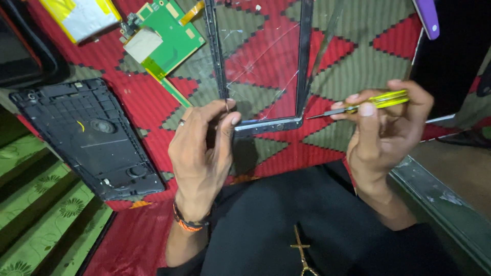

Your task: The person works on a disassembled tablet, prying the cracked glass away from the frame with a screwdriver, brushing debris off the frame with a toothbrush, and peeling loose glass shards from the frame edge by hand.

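Observation:
My left hand [204,148] pinches the near left corner of a cracked glass panel with a thin black frame [263,66], which stands tilted over a red and grey patterned cloth [358,56]. My right hand [383,128] grips a yellow-handled screwdriver [368,104]. Its metal tip points left and sits just off the frame's near right corner. Fine white cracks run across the glass.
A black plastic back cover [87,138] lies at the left. A green circuit board [163,41] and a yellow-wrapped flat battery [79,15] lie beyond it. Small brass scissors [302,250] rest on my black-clad lap. A green floral mat [46,214] is at the lower left.

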